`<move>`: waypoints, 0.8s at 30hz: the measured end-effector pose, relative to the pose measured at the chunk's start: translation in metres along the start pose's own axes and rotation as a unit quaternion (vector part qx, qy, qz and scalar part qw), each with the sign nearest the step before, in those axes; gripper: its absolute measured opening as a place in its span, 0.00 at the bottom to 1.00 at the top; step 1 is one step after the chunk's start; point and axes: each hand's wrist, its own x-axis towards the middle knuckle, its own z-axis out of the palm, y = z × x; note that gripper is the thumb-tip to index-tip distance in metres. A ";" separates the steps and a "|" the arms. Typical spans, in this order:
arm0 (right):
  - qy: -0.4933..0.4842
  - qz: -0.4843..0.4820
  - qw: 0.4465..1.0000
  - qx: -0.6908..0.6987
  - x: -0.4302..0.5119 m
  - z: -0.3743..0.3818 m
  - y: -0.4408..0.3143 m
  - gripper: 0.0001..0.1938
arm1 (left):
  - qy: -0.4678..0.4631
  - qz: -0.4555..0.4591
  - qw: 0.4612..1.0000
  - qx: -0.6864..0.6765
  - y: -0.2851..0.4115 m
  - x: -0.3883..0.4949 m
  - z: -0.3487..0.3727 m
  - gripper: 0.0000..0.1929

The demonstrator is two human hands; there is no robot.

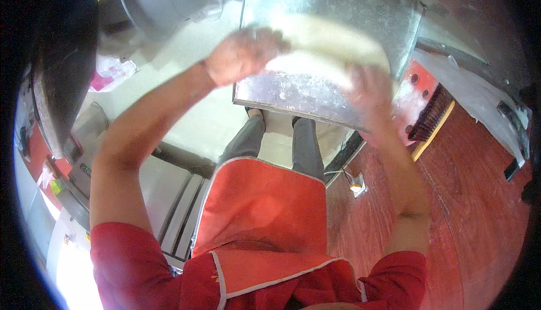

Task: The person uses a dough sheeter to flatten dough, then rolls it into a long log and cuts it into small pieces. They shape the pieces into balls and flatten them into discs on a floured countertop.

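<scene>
A pale, blurred sheet that looks like dough (334, 35) lies or hangs over a grey metal-topped work surface (291, 92). My left hand (249, 54) is at its left end, fingers bent and smeared by motion. At the right end of the sheet is my right hand (367, 84), also blurred, near the right edge of the metal surface. Whether either hand grips the sheet cannot be made out.
Right of the metal surface stand a brush with dark bristles and a yellow edge (433, 124) and a crumpled clear plastic sheet (477, 90). A pink and white plastic bag (112, 73) lies at the left. A plug (357, 187) sits on the reddish wood panel.
</scene>
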 end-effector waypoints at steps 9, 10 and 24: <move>0.077 0.163 0.974 -0.138 0.077 0.020 0.056 0.34 | 0.031 -0.224 0.971 0.078 -0.037 0.040 -0.016 0.32; 0.128 0.172 0.964 -0.155 0.084 0.011 0.054 0.35 | 0.066 -0.218 0.971 0.072 -0.030 0.043 -0.019 0.34; -0.277 0.157 0.915 0.246 0.085 -0.023 0.096 0.31 | -0.205 -0.340 0.878 -0.267 -0.016 0.074 -0.024 0.21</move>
